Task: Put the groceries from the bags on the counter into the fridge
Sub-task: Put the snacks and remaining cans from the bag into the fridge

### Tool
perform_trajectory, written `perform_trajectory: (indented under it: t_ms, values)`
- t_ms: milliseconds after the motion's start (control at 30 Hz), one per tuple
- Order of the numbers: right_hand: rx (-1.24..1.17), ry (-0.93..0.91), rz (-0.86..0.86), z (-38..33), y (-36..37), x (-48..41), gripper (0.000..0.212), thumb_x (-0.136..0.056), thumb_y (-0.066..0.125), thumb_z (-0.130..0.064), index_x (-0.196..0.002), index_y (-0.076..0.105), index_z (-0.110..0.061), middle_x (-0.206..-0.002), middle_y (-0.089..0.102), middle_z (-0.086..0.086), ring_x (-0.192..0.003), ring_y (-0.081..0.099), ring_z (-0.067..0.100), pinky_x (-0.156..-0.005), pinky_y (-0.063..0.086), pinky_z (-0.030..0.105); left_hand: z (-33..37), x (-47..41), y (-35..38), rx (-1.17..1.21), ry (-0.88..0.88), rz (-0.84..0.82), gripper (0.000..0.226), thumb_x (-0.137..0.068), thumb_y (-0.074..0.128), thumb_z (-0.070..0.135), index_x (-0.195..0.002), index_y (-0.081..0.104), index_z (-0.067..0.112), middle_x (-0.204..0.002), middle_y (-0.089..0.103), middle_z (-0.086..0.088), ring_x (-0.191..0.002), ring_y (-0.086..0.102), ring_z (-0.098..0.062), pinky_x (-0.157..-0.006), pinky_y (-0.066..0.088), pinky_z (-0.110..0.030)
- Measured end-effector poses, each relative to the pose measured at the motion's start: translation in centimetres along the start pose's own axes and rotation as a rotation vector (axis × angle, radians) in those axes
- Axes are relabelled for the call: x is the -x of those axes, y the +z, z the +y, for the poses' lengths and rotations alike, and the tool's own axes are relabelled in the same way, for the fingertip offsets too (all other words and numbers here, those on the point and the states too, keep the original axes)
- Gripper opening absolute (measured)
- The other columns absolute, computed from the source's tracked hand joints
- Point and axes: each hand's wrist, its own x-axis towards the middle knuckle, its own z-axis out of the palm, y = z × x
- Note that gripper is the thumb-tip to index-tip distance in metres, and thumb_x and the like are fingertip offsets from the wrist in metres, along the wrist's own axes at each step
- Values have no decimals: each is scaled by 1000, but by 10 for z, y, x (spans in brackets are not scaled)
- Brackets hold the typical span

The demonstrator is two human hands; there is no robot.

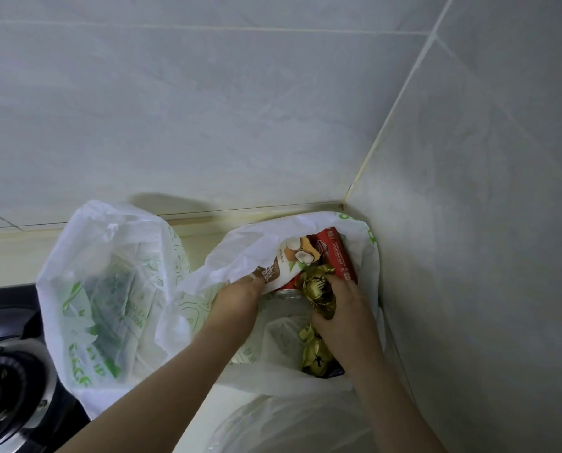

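A white plastic grocery bag (pixel 305 223) lies open in the counter's corner. Inside it are a coconut drink carton (pixel 294 256), a red can (pixel 337 253) and a second red can (pixel 288 292) lying on its side. My left hand (pixel 237 299) reaches into the bag, fingers curled on the carton's lower end. My right hand (pixel 341 308) grips a cluster of gold-wrapped sweets (pixel 319 289). More gold-wrapped sweets (pixel 315 351) lie lower in the bag, under my right wrist.
A second white bag with green print (pixel 110 289) stands to the left on the pale counter (pixel 5 256). A black gas hob (pixel 8 354) fills the lower left. Tiled walls close the back (pixel 208 109) and right (pixel 485 223). Another translucent bag (pixel 289 426) sits at the bottom.
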Motion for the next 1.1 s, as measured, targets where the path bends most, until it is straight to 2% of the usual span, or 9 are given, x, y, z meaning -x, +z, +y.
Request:
perform_trajectory:
  t_ms: [133,300,367,433,567,667,800,900,1100]
  values:
    - [-36,7,-35,2,7,9,64,-86,67,-37,-142,40,-25,-137,47,-3,-127,43,16,-103,45,37,-3,19,2,42,-20,2,45,-87,46,8,-126,58,27,-118,63,0,-104,60,-22,-85,46,-27]
    - [-61,26,-34,4,4,16,61,-85,67,-33,-141,43,-24,-133,50,-4,-123,47,16,-99,49,37,3,46,-6,133,7,90,26,-83,53,14,-103,69,18,-95,64,1,-83,61,-21,-64,39,-22]
    - [-63,42,-35,5,3,19,58,-85,67,-35,-138,47,-25,-127,54,-4,-118,51,16,-94,51,38,7,52,-11,127,10,86,10,-84,51,16,-85,61,13,-78,52,5,-70,51,-17,-53,28,-17]
    - [-52,74,-48,7,0,22,48,-84,65,-36,-129,54,-24,-117,58,-5,-109,55,16,-88,53,37,11,57,-15,145,13,100,11,-86,50,17,-75,48,17,-71,41,7,-65,44,-15,-50,24,-16]
    - [-37,88,-58,12,-5,31,24,-85,62,-39,-104,62,-25,-96,59,-5,-92,57,15,-74,54,34,16,66,-21,176,29,127,12,-88,50,20,-80,57,16,-76,48,6,-66,48,-13,-50,28,-13]
    - [-78,78,-100,12,-9,37,22,-85,64,-43,-101,63,-27,-95,60,-7,-88,57,10,-71,52,26,14,71,-22,185,8,124,12,-87,50,20,-83,60,16,-78,51,6,-67,49,-12,-52,31,-15]
    - [-89,85,-199,11,-10,38,37,-76,68,-59,-98,66,-29,-94,62,-11,-84,59,5,-74,58,31,12,77,-22,189,-23,98,15,-87,48,17,-73,45,19,-73,44,5,-64,43,-12,-50,27,-14]
    - [-73,115,-177,8,-8,34,59,-67,64,-72,-111,60,-33,-107,57,-11,-97,57,8,-82,57,35,10,80,-21,185,-35,86,20,-86,48,15,-68,39,20,-69,40,5,-62,41,-12,-48,25,-15]
    - [-2,52,-131,-9,4,21,85,-76,66,-64,-144,30,-27,-139,41,-1,-128,41,19,-101,45,36,6,79,-23,203,-56,109,13,-85,48,14,-73,49,18,-69,44,4,-61,43,-12,-49,26,-15]
